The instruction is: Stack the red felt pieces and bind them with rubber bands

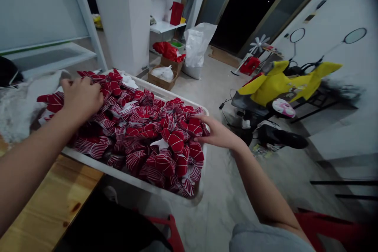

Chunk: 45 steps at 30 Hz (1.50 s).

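Note:
A white plastic tray [132,177] is heaped with red and white striped cloth bundles [144,130]. My left hand [81,96] rests on the bundles at the tray's far left, its fingers curled down among them; whether it grips one is hidden. At the tray's right end, my right hand [215,130] reaches over the rim, thumb and fingers apart around the edge of a red bundle, with its fingertips touching the pile.
The tray's left end lies over a wooden table [56,201]. Beyond it stand a cardboard box [162,80] and a white sack [196,51]. A scooter with a yellow cover [277,82] is at right; a red stool [175,236] is below.

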### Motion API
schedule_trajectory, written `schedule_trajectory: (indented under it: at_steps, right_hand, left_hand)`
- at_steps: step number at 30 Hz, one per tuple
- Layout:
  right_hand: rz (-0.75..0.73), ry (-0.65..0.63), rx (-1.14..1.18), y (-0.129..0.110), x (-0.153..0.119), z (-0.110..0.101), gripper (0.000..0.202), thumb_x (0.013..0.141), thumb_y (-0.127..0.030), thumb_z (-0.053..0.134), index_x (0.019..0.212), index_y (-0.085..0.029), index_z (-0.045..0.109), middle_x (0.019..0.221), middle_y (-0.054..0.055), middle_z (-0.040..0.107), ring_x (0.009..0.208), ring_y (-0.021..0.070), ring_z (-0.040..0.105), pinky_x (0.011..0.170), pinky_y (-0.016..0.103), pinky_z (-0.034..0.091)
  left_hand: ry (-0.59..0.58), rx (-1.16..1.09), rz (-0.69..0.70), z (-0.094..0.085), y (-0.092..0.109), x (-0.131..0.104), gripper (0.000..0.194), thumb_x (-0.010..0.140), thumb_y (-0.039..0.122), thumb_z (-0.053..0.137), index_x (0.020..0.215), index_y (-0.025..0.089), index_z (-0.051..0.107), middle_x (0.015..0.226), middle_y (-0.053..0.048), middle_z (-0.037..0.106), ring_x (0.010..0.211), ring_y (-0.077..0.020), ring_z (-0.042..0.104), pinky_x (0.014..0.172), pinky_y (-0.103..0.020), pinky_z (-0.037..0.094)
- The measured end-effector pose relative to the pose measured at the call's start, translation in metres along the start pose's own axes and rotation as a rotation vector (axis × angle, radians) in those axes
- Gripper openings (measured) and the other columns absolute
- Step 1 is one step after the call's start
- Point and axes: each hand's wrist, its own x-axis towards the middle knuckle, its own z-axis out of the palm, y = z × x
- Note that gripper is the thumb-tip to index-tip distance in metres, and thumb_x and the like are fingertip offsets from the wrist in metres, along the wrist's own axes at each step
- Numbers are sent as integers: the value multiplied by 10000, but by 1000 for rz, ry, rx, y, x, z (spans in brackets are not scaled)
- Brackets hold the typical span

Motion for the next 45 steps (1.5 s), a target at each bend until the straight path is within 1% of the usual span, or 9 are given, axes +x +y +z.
schedule_trajectory:
  at_steps: [7, 11, 14, 17, 24, 26, 30, 36, 45]
  right_hand:
    - [-1, 257, 201, 3, 3, 5, 613, 640, -358, 832, 1193, -209, 614, 1220, 83, 655, 1086, 265, 641, 993, 441, 501]
    - [25, 445, 241, -9, -2, 20, 634, 566, -398, 872, 1132, -221, 650, 1120, 71, 697, 1015, 265, 669, 971, 452, 528]
    - [-4, 519, 273, -32, -7, 40, 559, 589, -393, 863, 1091, -242, 668, 1058, 59, 718, 1003, 269, 678, 968, 460, 537]
    - [-60, 553, 333, -58, -11, 60, 536, 641, -346, 834, 1133, -257, 641, 1119, 63, 699, 1029, 264, 674, 962, 449, 549]
    - [-144, 444, 483, -80, -16, 81, 722, 634, -300, 861, 1289, -267, 561, 1289, 82, 620, 1143, 273, 626, 980, 453, 546]
    - [-218, 524, 467, -84, -18, 81, 593, 703, -263, 826, 1251, -270, 601, 1230, 67, 644, 1089, 242, 643, 932, 422, 564]
    - [-324, 707, 219, -103, -21, 79, 245, 847, -140, 685, 1056, -266, 708, 956, 31, 672, 858, 156, 653, 747, 308, 574]
    - [-487, 591, 48, -130, -12, 103, 202, 899, -115, 607, 1019, -236, 716, 965, 53, 658, 835, 147, 648, 686, 274, 559]
    - [-636, 494, 208, -215, 29, 175, 132, 908, -175, 611, 1002, -224, 690, 994, 76, 667, 959, 202, 621, 850, 360, 542]
  left_hand:
    - [-23, -251, -32, -9, 35, -16, 495, 943, 418, 406, 1142, 23, 627, 1280, -187, 579, 1241, -408, 478, 1029, -598, 343]
    - [-172, -854, -53, -5, 89, -44, 472, 858, 517, 530, 1057, 129, 712, 1089, -130, 712, 1039, -302, 634, 936, -434, 480]
    - [-462, -1415, -4, -5, 129, -67, 550, 742, 602, 652, 1097, 185, 705, 1084, -117, 735, 927, -265, 684, 808, -393, 544]
    - [-586, -1740, -20, -9, 147, -83, 490, 661, 540, 757, 985, 175, 721, 1027, -110, 747, 860, -239, 699, 776, -381, 560]
    - [-469, -1704, -299, -17, 130, -96, 289, 586, 368, 796, 738, 135, 717, 605, -21, 687, 518, -128, 593, 551, -268, 490]
    - [-419, -1692, -356, -18, 125, -98, 246, 596, 348, 768, 698, 132, 708, 528, -3, 645, 472, -117, 559, 498, -245, 446]
    - [-379, -1744, -326, -20, 120, -103, 240, 599, 316, 772, 743, 135, 708, 633, -27, 700, 538, -139, 600, 517, -250, 460]
    - [-320, -1866, -233, -20, 100, -126, 390, 555, 228, 847, 896, 155, 672, 831, -24, 737, 778, -176, 659, 723, -273, 515]
    - [-17, -2186, -771, -41, 30, -187, 283, 707, 287, 711, 952, 162, 643, 733, -2, 687, 593, -113, 613, 518, -195, 498]
